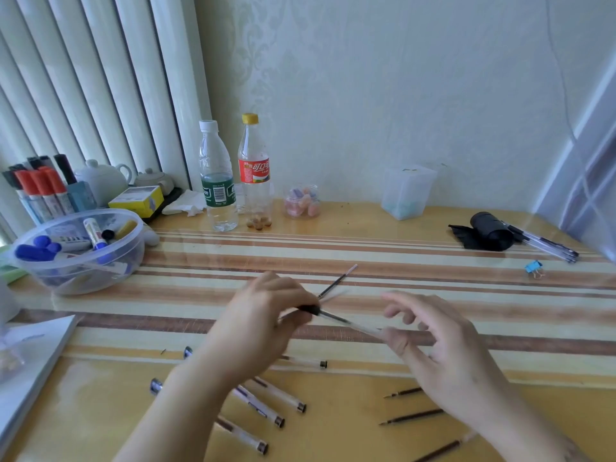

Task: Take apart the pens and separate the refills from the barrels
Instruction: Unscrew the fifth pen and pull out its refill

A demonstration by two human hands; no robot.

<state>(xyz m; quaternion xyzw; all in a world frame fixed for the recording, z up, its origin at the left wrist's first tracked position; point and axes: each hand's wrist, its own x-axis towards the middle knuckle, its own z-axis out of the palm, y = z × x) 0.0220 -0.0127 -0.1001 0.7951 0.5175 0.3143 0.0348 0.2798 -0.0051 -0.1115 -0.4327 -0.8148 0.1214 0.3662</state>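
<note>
- The left hand [266,315] pinches the black grip end of a pen [336,317], fingers curled round it; a dark refill [336,281] juts up and away from behind those fingers, its pale end over the striped table [400,248].
- The right hand [446,345] has thumb and one finger closed on the clear far end of the same pen, other fingers spread loose; motion blur makes the exact contact hard to read, though it looks like a pinch.
- Below the left forearm lie several clear barrels [276,395], roughly parallel, partly covered by the arm; one more barrel [306,362] sits just above them.
- Under the right wrist lie three loose refills [413,416], well apart from the barrels; the lowest is cut by the frame's edge.
- Farther off: a plastic bowl of markers [80,248] at left, two bottles [233,181] at the wall, a small jar [301,201], a blue binder clip [534,267], and more pens [546,248] beside a black roll [490,233] at right.
</note>
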